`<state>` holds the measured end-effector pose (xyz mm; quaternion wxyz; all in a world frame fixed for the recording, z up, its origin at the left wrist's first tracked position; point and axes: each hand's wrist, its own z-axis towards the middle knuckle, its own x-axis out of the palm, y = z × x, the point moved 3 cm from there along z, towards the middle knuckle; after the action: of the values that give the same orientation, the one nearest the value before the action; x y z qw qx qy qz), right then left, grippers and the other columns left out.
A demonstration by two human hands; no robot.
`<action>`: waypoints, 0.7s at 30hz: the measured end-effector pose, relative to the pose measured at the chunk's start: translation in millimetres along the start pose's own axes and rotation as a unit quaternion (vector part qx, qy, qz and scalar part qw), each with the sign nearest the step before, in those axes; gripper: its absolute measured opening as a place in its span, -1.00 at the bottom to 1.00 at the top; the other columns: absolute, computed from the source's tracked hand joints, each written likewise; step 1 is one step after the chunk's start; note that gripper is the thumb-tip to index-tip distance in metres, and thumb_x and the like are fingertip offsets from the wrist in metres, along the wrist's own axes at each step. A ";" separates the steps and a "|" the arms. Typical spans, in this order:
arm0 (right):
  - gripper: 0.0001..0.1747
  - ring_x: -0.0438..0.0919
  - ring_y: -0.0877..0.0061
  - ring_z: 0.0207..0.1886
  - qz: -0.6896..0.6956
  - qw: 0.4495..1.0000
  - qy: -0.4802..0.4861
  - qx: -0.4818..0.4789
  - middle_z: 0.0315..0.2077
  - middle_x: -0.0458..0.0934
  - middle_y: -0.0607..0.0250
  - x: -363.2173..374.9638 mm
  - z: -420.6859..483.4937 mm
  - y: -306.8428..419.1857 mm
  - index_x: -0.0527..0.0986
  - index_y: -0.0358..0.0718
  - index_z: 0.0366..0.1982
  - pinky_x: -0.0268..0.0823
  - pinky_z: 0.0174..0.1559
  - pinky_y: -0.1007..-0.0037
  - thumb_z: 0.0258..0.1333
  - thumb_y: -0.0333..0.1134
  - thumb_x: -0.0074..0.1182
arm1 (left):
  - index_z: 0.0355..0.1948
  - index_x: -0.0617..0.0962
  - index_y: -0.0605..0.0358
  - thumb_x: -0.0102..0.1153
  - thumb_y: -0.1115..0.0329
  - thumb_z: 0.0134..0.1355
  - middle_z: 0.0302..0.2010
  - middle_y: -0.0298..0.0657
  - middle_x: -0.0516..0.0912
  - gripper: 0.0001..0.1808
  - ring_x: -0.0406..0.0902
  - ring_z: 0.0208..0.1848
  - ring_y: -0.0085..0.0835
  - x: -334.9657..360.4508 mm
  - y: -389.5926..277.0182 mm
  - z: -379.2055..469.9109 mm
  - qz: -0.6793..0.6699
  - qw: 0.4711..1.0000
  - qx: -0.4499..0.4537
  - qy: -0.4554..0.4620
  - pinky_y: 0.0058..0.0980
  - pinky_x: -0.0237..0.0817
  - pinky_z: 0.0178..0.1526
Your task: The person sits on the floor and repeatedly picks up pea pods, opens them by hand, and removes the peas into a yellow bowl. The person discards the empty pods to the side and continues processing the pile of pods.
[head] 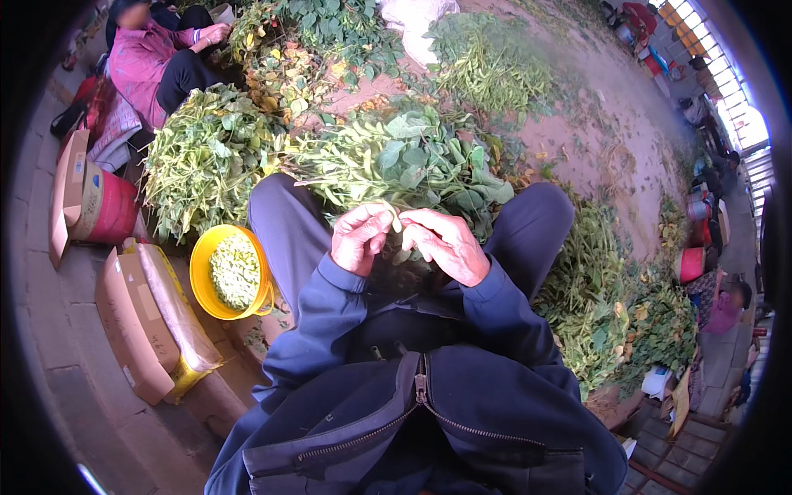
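A green bean pod (392, 215) is pinched between the fingertips of my left hand (362, 238), over my lap. The fingertips of my right hand (447, 243) meet the pod's other side; whether they grip it too is hard to tell. Just beyond both hands lies a heap of leafy bean plants with pods (371, 158), between my knees. To the left of my left knee, a yellow plastic bucket (198, 272) holds many pale green shelled beans (235, 271).
More bean plants are piled at the left (204, 161) and right (588, 297). A cardboard box (133, 322) and a red bucket (114, 207) stand on the left paving. A person in a pink shirt (139, 68) sits at the upper left; other people are at the far right.
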<state>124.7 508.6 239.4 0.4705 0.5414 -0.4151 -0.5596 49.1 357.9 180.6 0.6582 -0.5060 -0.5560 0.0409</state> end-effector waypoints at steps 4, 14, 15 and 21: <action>-0.69 0.57 0.55 -0.36 0.054 0.998 0.004 0.022 -0.42 0.61 0.21 0.8 -1.4 -3.1 0.45 -0.42 0.02 0.40 -0.21 0.52 0.34 -0.37 -0.02 | -0.25 0.65 0.24 0.19 0.44 0.28 -0.40 -0.28 0.65 -0.91 0.28 -0.61 -0.72 -0.8 -0.4 0.9 0.013 1.000 0.020 -0.020 -0.74 0.08 -0.53; -0.64 0.38 0.73 -0.51 0.200 0.972 0.006 0.126 -0.35 0.61 0.28 9.4 -2.4 -4.7 0.45 -0.44 0.04 0.23 -0.46 0.65 0.36 -0.32 0.00 | -0.31 0.61 0.30 0.17 0.47 0.27 -0.41 -0.18 0.66 -0.91 0.27 -0.64 -0.69 -9.1 5.6 0.3 -0.075 0.997 0.004 0.010 -0.72 0.09 -0.55; -0.64 0.35 0.75 -0.53 0.246 0.958 0.009 0.144 -0.34 0.61 0.29 11.0 -3.1 -2.8 0.45 -0.44 0.04 0.20 -0.48 0.67 0.35 -0.32 0.00 | -0.33 0.60 0.30 0.15 0.45 0.29 -0.42 -0.18 0.65 -0.89 0.27 -0.65 -0.69 -12.0 7.0 1.5 -0.120 0.992 -0.016 0.047 -0.71 0.08 -0.56; -0.67 0.32 0.78 -0.54 0.182 0.975 -0.018 0.126 -0.34 0.61 0.32 15.5 -2.4 -15.2 0.47 -0.41 0.04 0.18 -0.49 0.69 0.38 -0.32 -0.04 | -0.41 0.55 0.21 0.16 0.32 0.33 -0.53 -0.31 0.59 -0.79 0.29 -0.65 -0.68 4.3 -7.3 -11.2 0.066 0.998 -0.020 -0.014 -0.67 0.06 -0.57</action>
<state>126.4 496.9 221.1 0.4847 0.5014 -0.5826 -0.4175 55.6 350.0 190.2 0.6360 -0.5542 -0.5309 0.0800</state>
